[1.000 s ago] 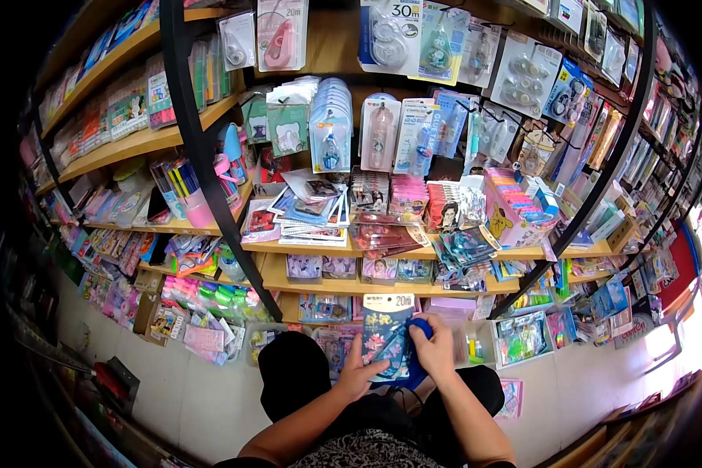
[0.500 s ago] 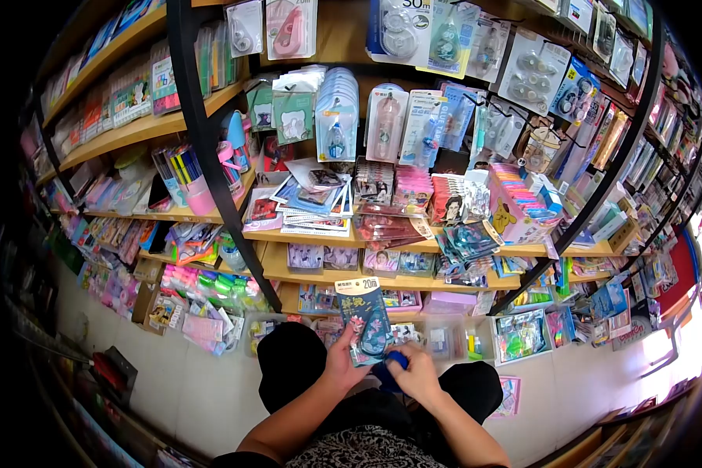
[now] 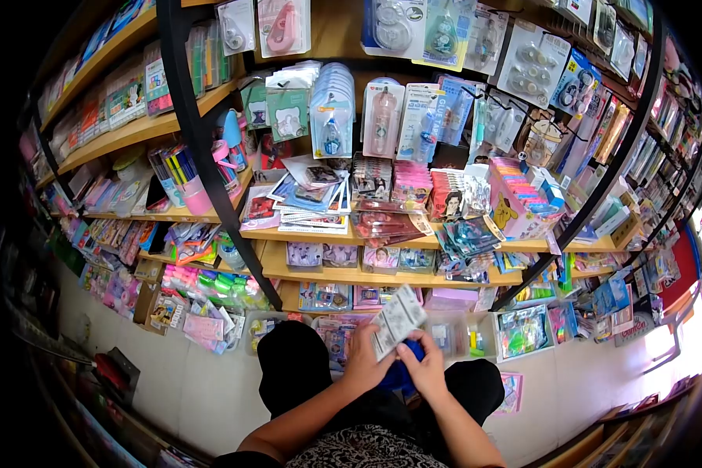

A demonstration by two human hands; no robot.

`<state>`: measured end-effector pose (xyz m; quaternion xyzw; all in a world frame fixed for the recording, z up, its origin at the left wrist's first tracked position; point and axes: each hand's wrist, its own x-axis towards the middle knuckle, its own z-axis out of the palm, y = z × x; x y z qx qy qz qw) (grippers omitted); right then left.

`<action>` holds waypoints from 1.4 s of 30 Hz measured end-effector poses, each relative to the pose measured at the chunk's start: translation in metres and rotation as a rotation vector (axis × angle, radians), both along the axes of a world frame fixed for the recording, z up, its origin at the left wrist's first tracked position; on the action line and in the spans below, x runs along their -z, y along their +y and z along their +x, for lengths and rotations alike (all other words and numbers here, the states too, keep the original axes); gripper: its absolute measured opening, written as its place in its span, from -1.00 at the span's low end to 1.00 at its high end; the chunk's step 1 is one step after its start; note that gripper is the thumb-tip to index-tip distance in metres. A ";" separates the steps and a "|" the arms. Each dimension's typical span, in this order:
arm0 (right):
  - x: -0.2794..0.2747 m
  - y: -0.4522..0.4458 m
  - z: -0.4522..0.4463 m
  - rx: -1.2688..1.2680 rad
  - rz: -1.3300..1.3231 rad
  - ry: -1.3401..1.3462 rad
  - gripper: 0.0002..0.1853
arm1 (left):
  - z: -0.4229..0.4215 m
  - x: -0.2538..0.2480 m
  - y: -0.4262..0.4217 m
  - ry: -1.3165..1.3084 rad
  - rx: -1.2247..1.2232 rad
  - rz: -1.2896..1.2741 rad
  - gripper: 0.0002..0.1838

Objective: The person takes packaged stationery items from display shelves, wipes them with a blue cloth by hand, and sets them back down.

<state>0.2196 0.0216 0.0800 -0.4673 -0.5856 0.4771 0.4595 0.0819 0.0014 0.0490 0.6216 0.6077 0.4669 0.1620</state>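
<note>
Between my knees, my left hand (image 3: 364, 361) grips a flat packet (image 3: 398, 318) by its lower left side. The packet is tilted, and its pale back with small dark print faces up. My right hand (image 3: 424, 363) is closed on a bunched blue cloth (image 3: 402, 372) just below the packet's right edge, its fingertips close to the packet. Part of the cloth is hidden under my hands.
Ahead stands a shelf (image 3: 312, 273) with stacked cards and packets, and blister packs (image 3: 382, 121) hang above. Clear bins (image 3: 480, 337) line the floor before my knees. Black posts (image 3: 203, 148) frame the shelf. A pink packet (image 3: 510, 392) lies right of my right knee.
The packet has turned over from its dark flowered front to its pale printed back and has moved a little to the right. My right hand and the blue cloth have shifted slightly up and right.
</note>
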 end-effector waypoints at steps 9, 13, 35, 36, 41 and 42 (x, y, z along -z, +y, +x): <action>-0.023 0.025 0.037 -0.022 -0.309 0.334 -0.79 | -0.013 -0.019 -0.004 -0.538 0.324 -0.138 -0.38; -0.026 0.028 0.043 -0.144 -0.382 0.344 -0.77 | -0.030 -0.003 0.017 -1.324 0.623 -0.617 -0.38; -0.048 0.025 -0.014 0.028 0.558 -0.552 -0.63 | 0.007 0.013 -0.004 -1.683 0.671 -0.831 -0.25; -0.044 0.018 -0.021 -0.057 0.571 -0.587 -0.60 | 0.005 0.017 0.001 -1.784 0.636 -0.846 -0.25; -0.025 -0.015 -0.030 -0.239 0.600 -0.501 -0.58 | -0.015 0.003 0.000 -1.840 0.518 -0.713 -0.24; -0.024 -0.017 -0.026 -0.294 0.597 -0.497 -0.59 | -0.017 0.001 0.000 -1.822 0.495 -0.708 -0.25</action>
